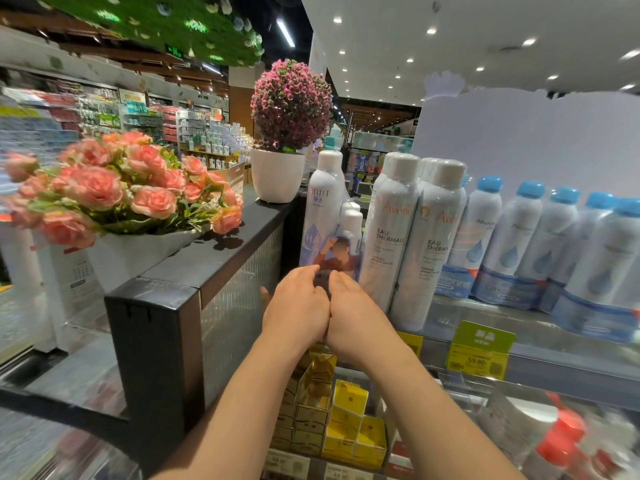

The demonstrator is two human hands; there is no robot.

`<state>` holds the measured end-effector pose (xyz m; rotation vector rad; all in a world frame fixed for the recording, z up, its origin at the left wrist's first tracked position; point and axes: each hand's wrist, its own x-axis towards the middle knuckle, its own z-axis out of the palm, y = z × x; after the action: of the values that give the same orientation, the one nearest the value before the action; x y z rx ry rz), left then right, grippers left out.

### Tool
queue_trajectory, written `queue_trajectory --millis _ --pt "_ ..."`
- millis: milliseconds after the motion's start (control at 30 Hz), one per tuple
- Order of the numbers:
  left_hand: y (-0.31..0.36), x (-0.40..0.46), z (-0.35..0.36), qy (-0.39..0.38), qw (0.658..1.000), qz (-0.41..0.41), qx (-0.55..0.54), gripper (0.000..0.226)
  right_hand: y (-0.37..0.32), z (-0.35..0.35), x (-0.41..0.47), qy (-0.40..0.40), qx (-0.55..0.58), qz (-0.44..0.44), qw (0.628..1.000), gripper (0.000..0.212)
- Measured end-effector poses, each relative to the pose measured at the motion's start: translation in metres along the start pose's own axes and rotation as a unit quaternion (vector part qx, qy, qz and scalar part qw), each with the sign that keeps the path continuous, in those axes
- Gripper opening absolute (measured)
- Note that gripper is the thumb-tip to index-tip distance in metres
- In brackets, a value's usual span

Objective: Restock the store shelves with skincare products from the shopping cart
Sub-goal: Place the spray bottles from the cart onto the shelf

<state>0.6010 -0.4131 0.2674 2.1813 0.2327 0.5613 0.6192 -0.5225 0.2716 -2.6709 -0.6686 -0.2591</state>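
Both hands, left (294,306) and right (360,311), grip the spray set (329,223) low, seemingly seating it beside the Avène cans (391,230); next, release.

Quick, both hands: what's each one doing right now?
Left hand: grips the base of the shrink-wrapped white spray bottle pack.
Right hand: grips the same pack's base.

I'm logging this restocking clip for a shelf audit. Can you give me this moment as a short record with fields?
setting: store aisle, glass shelf
left hand: holds the spray pack's base
right hand: holds the same pack
item handled: spray pack, at the shelf's left end
neighbours: Avene cans, then blue-capped bottles
price tag: green, reads 59.90
counter at left: pink roses, potted flower ball
shopping cart: not in view
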Motion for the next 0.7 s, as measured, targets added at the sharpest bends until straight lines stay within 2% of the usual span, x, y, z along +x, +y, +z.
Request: queue_trajectory --millis 167,267,433,700 --pt "-0.006 0.002 0.004 -0.012 1.000 0.010 -0.003 0.045 0.001 -0.001 0.001 -0.008 -0.004 -0.008 1.000 0.088" --pt "-0.008 -0.003 0.004 0.010 1.000 0.013 -0.011 0.043 -0.001 -0.004 -0.005 0.007 0.015 -0.011 1.000 0.082" --pt "-0.008 -0.018 -0.003 0.068 0.994 0.052 -0.064 0.031 -0.003 -0.006 -0.023 0.078 0.102 -0.030 0.991 0.054" --pt "-0.016 -0.052 -0.009 0.074 0.992 0.066 -0.077 0.036 0.006 0.004 -0.052 0.184 0.232 -0.049 0.954 0.045"
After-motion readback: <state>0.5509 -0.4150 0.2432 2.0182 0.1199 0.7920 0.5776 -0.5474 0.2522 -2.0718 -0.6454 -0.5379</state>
